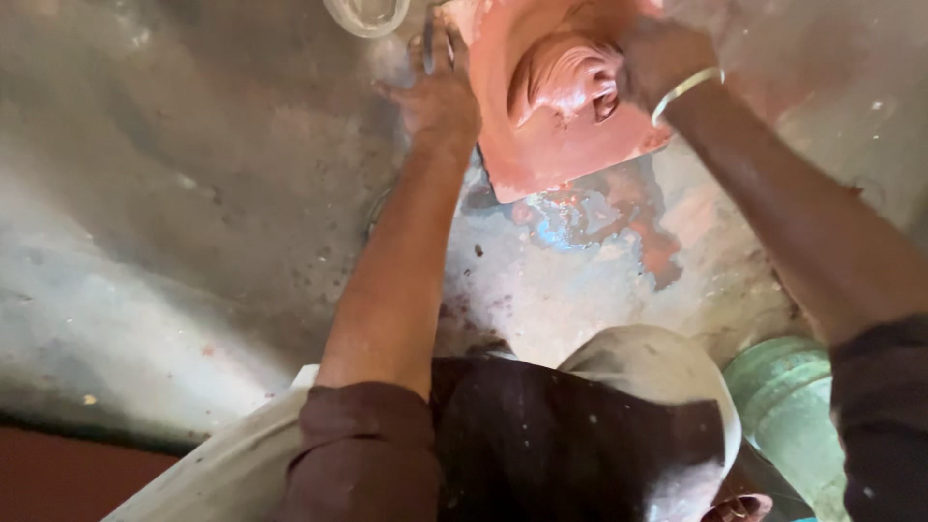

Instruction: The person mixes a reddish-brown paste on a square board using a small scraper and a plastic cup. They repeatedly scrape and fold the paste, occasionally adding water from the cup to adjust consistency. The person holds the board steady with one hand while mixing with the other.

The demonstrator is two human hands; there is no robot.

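At the top centre of the frame the clay slab (pixel 561 145) lies between both hands, right hand (pixel 657 58) gripping its modelled lump (pixel 565 77), left hand (pixel 440 97) pressed flat beside its left edge, fingers closed around a thin tool (pixel 428 46).

Two hands at work: left hand (pixel 440 101) beside the slab, right hand (pixel 657 58) on top of it. One reddish clay slab (pixel 541 155), far centre, carrying one raised clay form (pixel 561 77). One thin dark tool (pixel 428 43) at the left hand. One pale bangle (pixel 684 89) on the right wrist. One clear glass bowl (pixel 365 14), far, cut off by the top edge. One green ribbed container (pixel 788 406), near right. One patch of wet red smears (pixel 599 217) on the grey floor (pixel 174 193).
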